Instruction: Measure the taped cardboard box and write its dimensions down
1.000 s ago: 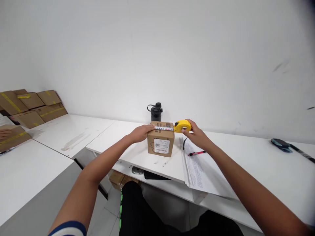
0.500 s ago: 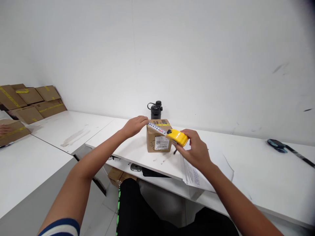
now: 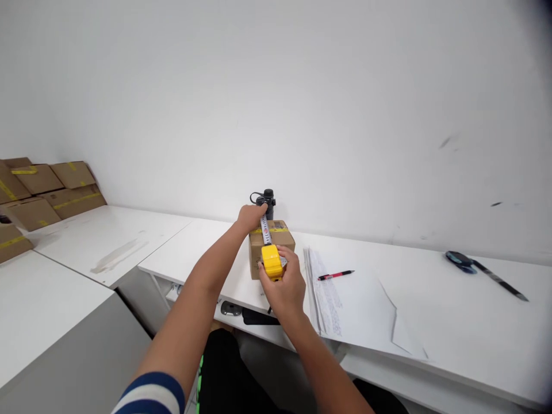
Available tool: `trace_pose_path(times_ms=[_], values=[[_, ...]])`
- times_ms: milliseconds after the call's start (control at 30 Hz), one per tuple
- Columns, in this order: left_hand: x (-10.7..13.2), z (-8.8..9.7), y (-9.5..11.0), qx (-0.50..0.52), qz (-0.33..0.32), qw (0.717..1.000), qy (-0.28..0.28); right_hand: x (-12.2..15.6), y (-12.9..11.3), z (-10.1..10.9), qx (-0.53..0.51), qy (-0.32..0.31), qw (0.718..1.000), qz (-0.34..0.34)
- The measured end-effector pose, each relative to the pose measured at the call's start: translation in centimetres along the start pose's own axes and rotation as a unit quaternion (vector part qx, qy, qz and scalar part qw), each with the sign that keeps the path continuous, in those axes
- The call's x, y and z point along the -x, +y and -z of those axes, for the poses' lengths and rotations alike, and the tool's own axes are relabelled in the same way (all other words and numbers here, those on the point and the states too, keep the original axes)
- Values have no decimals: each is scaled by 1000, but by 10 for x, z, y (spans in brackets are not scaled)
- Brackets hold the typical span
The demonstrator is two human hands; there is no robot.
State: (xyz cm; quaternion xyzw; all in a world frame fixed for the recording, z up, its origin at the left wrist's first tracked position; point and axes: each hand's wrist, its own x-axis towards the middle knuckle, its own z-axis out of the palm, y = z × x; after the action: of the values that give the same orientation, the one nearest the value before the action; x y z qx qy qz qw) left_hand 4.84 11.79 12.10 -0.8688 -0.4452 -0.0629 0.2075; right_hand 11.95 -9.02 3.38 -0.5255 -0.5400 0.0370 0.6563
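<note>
Cardboard box (image 3: 283,238) on the white desk (image 3: 215,241), left of the loose papers (image 3: 364,310). The left hand (image 3: 250,217) holds the far end of the blade (image 3: 265,230), drawn out above the box top; the right hand (image 3: 287,287) grips the yellow tape measure (image 3: 272,261), hiding part of the box's near face. A black bottle (image 3: 268,197), partly covered, stands just beyond; a red-and-black pen (image 3: 336,275) lies on the papers. Far left: stacked cartons (image 3: 77,197).
</note>
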Motion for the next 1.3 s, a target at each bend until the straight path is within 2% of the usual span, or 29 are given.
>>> trace_pose_path(times_ms=[100, 167, 333, 533, 700, 900, 1133, 1233, 1300], values=[[-4, -5, -5, 7, 12, 1000, -22, -1, 3, 2, 6, -24, 1000, -13], [-7, -4, -7, 13, -2, 999, -42, -3, 6, 1, 11, -29, 999, -25], [-21, 10, -6, 20, -61, 991, -114, -13, 11, -10, 21, -43, 997, -67], [-30, 25, -5, 41, -85, 981, -170, -28, 13, -21, 16, -66, 992, -110], [-29, 23, -11, 106, -68, 972, -199, -34, 11, -18, 34, -79, 982, -168], [-32, 10, -26, 223, -11, 953, -207, -37, 8, -16, 58, -87, 976, -189], [-14, -15, -34, 376, 52, 901, -210, -37, 6, -15, 69, -102, 973, -195], [-6, -25, -32, 469, 104, 853, -207, -37, 6, -14, 69, -108, 972, -196], [-4, -26, -32, 542, 129, 812, -174, -34, 8, -13, 66, -108, 973, -191]])
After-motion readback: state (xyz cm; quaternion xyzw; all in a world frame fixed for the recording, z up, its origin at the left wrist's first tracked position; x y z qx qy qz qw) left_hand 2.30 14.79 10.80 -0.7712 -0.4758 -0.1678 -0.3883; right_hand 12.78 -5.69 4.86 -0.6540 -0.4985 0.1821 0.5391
